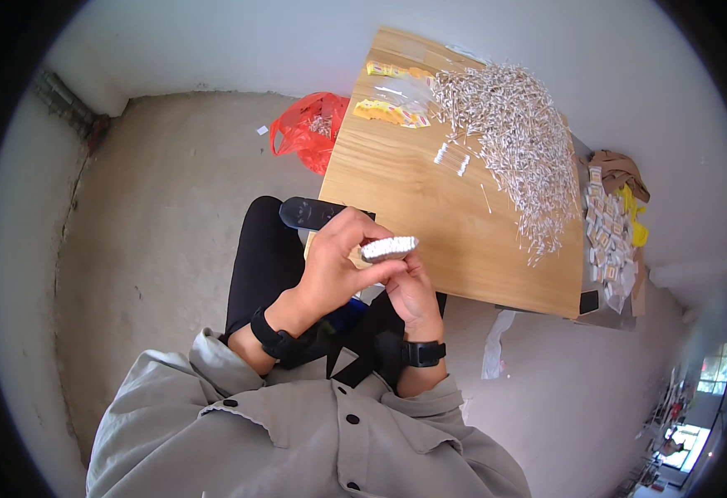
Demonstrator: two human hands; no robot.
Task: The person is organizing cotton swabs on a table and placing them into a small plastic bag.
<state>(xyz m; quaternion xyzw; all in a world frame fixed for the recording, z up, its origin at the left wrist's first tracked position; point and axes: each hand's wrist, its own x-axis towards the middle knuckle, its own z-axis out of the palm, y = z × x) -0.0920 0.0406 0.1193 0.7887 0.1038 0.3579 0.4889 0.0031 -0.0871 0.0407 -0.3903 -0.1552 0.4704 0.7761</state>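
Observation:
A tight bundle of cotton swabs (390,247) is between my two hands, its white tips turned up toward me. My left hand (326,264) is closed round the bundle's left side, thumb along the near edge. On the other side, the fingers of my right hand (413,292) hold it from below and behind, partly hidden by the left thumb. Both hands are just off the near edge of the wooden table (372,178). Whether a wrapper surrounds the bundle I cannot tell.
A big heap of loose cotton swabs (517,137) covers the table's far right, with a few swabs (452,158) apart. Yellow packaging (392,114) lies far left. A red plastic bag (307,131) stands left of the table. Several small packs (606,226) sit beyond its right edge.

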